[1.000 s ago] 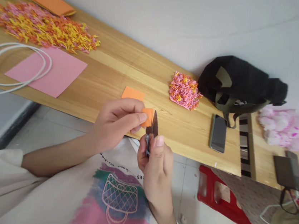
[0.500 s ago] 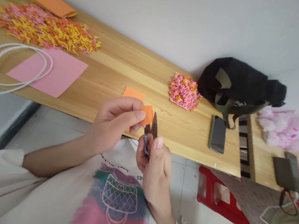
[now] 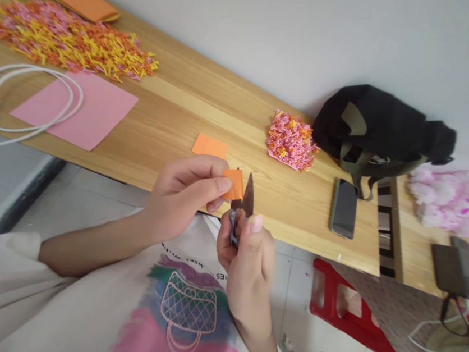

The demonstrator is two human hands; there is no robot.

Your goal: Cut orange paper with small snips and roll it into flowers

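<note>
The scissors [image 3: 249,196] have opened wider in the right grip [image 3: 249,274], while the left grip [image 3: 188,193] pinches, over the surface [image 3: 180,93], the orange paper [image 3: 234,184], probably light, easily bent, best held away from cutting.

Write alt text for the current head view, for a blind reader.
A left hand holds a small orange piece at open scissors in the right hand. On the wooden table lie colourful scraps, a pink sheet and a phone.
</note>
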